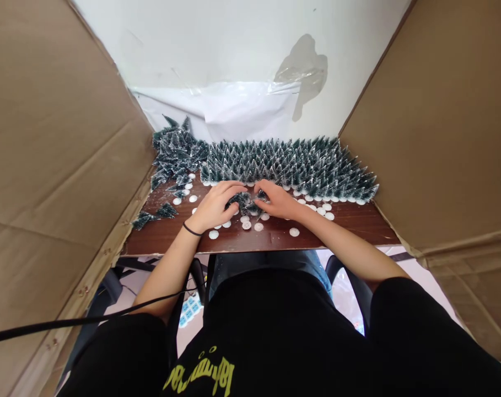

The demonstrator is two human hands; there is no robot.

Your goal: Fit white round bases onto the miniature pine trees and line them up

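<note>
My left hand (217, 204) is over the middle of the table, fingers and thumb curved around a small cluster of snow-tipped miniature trees (245, 205). Facing it, my right hand (277, 199) curls its thumb and fingers round another miniature tree (262, 194) at the same cluster. How firmly each hand grips is partly hidden by the fingers. White round discs (246, 225) lie on the wood just below and beside both hands. Behind the hands stand dense rows of miniature trees (275, 160) upright on white round bases.
A loose heap of miniature trees (176, 149) lies at the back left of the brown table (270, 240). Two more trees (166, 210) rest near its left edge. Cardboard walls (60, 138) rise on both sides. A black cable (89, 320) crosses the lower left.
</note>
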